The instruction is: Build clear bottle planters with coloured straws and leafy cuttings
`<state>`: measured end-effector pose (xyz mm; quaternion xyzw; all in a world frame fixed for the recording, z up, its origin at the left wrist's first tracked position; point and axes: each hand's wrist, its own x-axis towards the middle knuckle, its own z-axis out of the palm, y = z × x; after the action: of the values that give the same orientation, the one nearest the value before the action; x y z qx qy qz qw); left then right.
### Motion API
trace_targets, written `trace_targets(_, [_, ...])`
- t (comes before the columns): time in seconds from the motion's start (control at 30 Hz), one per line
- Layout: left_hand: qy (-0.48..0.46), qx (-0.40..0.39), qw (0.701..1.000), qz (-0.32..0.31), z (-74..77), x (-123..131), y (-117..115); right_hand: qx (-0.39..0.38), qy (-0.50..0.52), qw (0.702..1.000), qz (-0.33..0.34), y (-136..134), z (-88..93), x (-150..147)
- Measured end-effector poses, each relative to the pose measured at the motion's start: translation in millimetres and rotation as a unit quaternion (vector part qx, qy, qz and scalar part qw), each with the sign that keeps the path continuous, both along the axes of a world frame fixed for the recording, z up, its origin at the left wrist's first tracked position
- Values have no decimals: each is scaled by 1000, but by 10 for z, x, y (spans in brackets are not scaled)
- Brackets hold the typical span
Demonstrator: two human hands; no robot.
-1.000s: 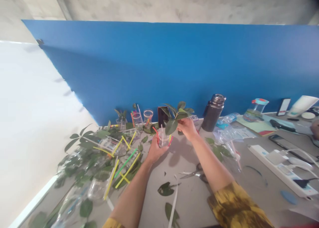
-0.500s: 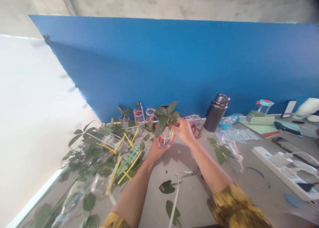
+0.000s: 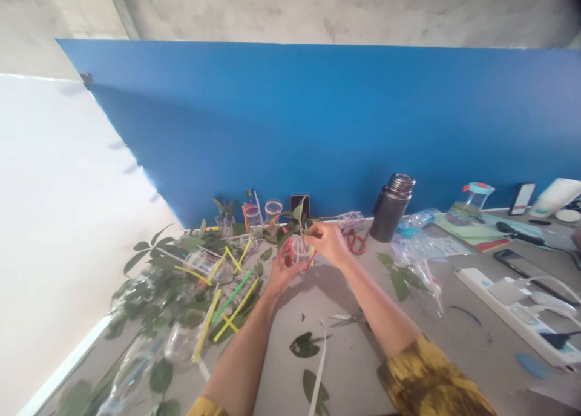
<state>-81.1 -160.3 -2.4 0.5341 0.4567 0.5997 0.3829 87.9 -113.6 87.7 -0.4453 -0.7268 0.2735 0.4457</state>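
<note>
My left hand [image 3: 282,272] is wrapped round the left side of a small clear plastic cup [image 3: 299,250] with coloured straw pieces along its sides. At the cup's mouth my right hand [image 3: 327,241] pinches the lower part of a leafy sprig [image 3: 298,215]. The sprig's green leaves rise above the rim and spread to the left. Where the stem ends inside the cup is hard to make out. Red-handled scissors [image 3: 356,243] lie beyond my right wrist. Below my hands lie a cut leaf [image 3: 305,344], a white strip [image 3: 319,367] and another pair of scissors [image 3: 342,320].
Yellow and green straws [image 3: 232,295], leafy cuttings and clear plastic cover the table's left side. Small decorated cups [image 3: 253,216] stand at the back. To the right are a dark thermos [image 3: 393,209], a plastic bag [image 3: 420,252], a power strip [image 3: 512,319] and a phone [image 3: 521,264].
The sprig has turned and sunk lower at the cup's mouth, uncovering a phone behind it. My right hand has shifted slightly down and left; my left hand still holds the cup.
</note>
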Motion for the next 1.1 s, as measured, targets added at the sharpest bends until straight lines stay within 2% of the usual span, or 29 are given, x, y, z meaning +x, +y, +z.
trace_targets(0.07, [-20,25,999,-5,22,-25,-12,18,34,999,-4,-2,1,-5])
trace_targets(0.1, [-20,41,999,15,38,-39,-20,28,53,998,-6,-6,5,-7])
trace_targets(0.23, [46,85,976,194,150,-84,-82,46,110,993,-5,-32,30,-16])
trace_targets(0.3, [72,111,960,246,226,-85,-126,51,118,992,0,-39,31,-23])
trace_targets(0.33, [72,122,958,250,263,-77,-147,56,115,992,2,-38,27,-26])
trace_targets(0.43, [10,120,972,202,354,-20,-185,74,92,993,2,-18,-1,-29])
trace_targets(0.57, [-151,47,982,104,466,72,-165,91,80,993,15,15,-39,-19])
trace_targets(0.63, [-171,17,981,93,539,96,-148,93,77,992,29,17,-37,-6])
trace_targets(0.73, [-122,33,986,104,654,96,-142,87,86,991,60,-11,15,32])
trace_targets(0.9, [-1,130,986,100,764,39,-130,68,183,969,151,-84,211,134])
trace_targets(1.0, [32,137,987,82,794,11,-112,33,234,957,171,-97,303,198])
trace_targets(1.1, [43,122,989,78,866,24,-125,44,233,958,161,-124,360,260])
